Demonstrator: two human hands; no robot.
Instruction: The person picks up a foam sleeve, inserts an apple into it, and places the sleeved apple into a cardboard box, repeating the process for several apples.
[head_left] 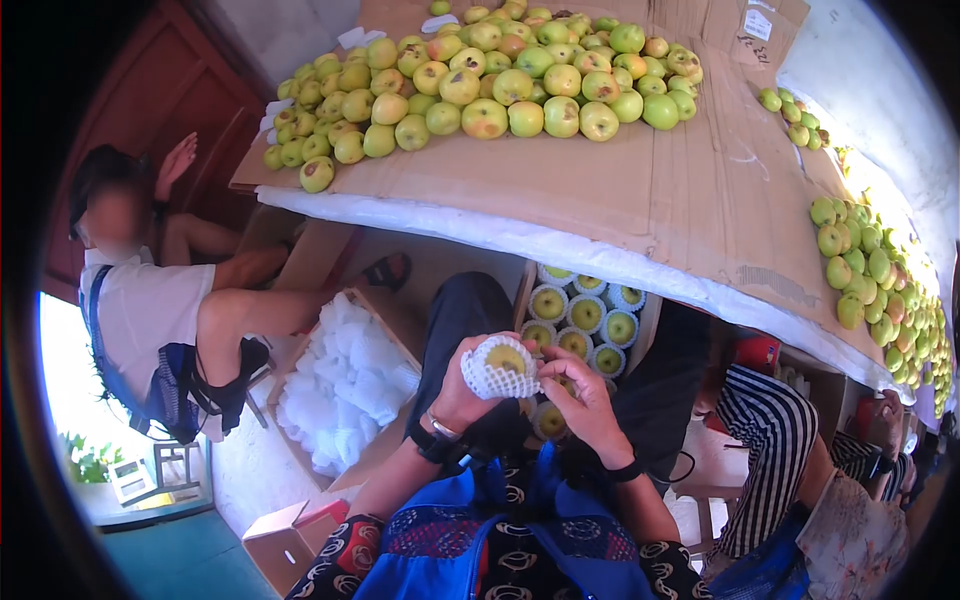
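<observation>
A yellow-green apple (507, 357) sits partly inside a white foam net (492, 380), its top showing. My left hand (452, 397) is wrapped round the net and apple from the left, above my lap. From the right, my right hand (585, 402) has its thumb and fingers closed at the edge of the same net. Just beyond my hands, a cardboard box (648, 335) holds several apples in foam nets (586, 314), set in rows. To the left stands an open box (300, 452) of loose white foam nets (345, 385).
A heap of bare apples (480, 85), some with brown spots, lies on the cardboard-covered table (600, 185) ahead. More apples (880, 270) lie along the right. A seated person (150, 290) is at left; another in striped trousers (765, 440) sits at right. A small carton (285, 540) stands lower left.
</observation>
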